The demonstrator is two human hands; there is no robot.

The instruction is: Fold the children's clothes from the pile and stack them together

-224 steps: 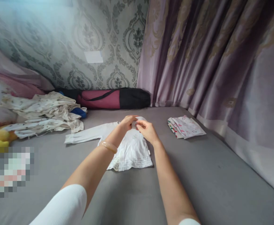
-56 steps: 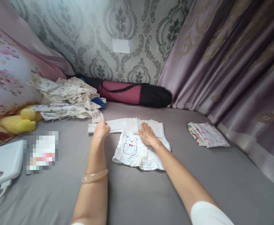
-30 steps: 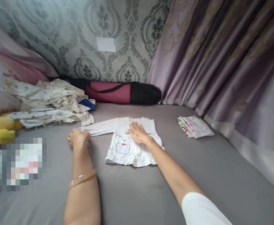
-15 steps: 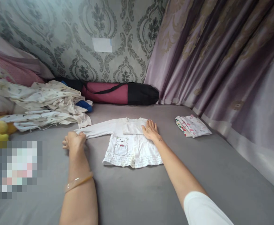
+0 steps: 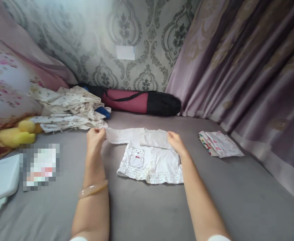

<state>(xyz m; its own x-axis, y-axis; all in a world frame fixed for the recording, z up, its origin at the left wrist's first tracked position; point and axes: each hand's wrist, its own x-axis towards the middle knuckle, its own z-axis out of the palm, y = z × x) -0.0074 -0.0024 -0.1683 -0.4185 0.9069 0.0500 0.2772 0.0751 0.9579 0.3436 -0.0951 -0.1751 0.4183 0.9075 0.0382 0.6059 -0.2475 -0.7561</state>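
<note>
A small white baby shirt (image 5: 159, 164) with a bear print lies spread on the grey sheet. Its right-hand sleeve is folded across the chest, while the left-hand sleeve stretches out toward the left. My left hand (image 5: 96, 137) is closed on the end of that outstretched sleeve, which is lifted slightly off the sheet. At the shirt's right upper side, my right hand (image 5: 176, 142) pinches the folded edge by the shoulder; some of its fingers are hidden.
Folded printed cloth (image 5: 222, 144) lies at the right. Crumpled clothes (image 5: 71, 103), a yellow plush toy (image 5: 16, 135) and a white power bank (image 5: 3, 179) with a cable are at the left. A maroon and black long bag (image 5: 136, 102) rests along the wall, beside the purple curtain (image 5: 224, 60).
My right hand has gone from lying flat on the shirt to pinching its edge. The sleeve in my left hand is raised a little, and the view has turned left.
</note>
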